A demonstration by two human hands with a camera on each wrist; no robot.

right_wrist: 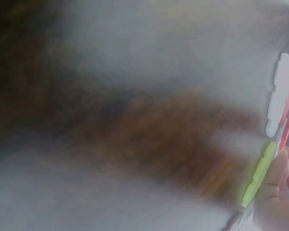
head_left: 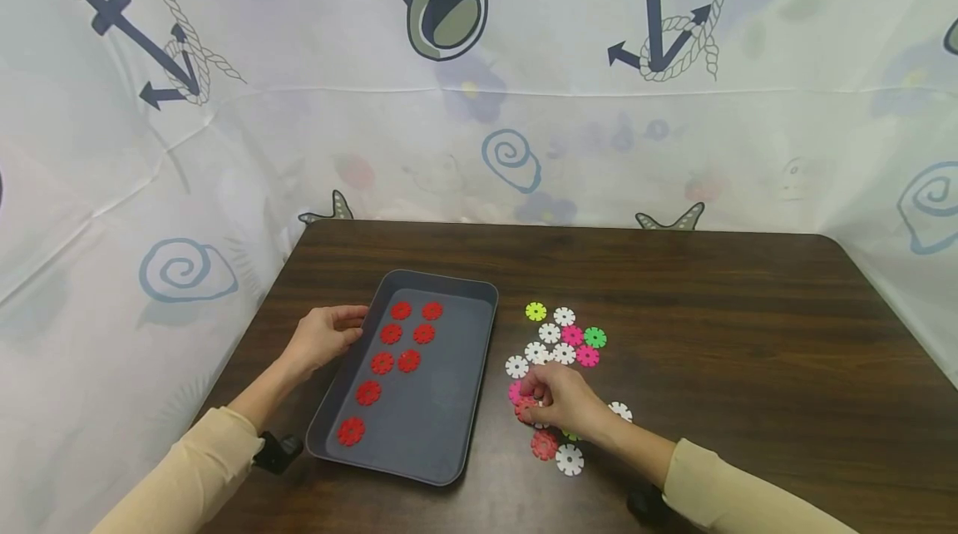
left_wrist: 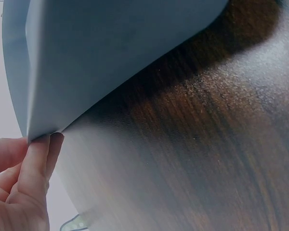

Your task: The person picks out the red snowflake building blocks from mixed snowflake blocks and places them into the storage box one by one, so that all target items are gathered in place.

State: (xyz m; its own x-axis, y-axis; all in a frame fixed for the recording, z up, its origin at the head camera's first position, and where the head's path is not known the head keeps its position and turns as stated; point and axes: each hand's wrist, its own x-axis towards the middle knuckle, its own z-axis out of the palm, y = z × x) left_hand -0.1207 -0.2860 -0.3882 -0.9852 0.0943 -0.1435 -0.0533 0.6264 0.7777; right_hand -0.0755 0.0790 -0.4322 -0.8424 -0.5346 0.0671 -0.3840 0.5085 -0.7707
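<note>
A dark grey tray lies at the left of the brown table and holds several red gear-shaped discs in two rows. My left hand grips the tray's left rim; in the left wrist view its fingertips touch the tray's edge. My right hand is curled over a loose pile of discs just right of the tray and pinches a red disc. The right wrist view is blurred, with a white disc and a yellow-green disc edge-on beside my fingers.
White, pink, green and yellow-green discs lie scattered beyond my right hand. A red disc and a white disc lie near my wrist. Black clamps sit at the table's front edge. A printed sheet hangs behind.
</note>
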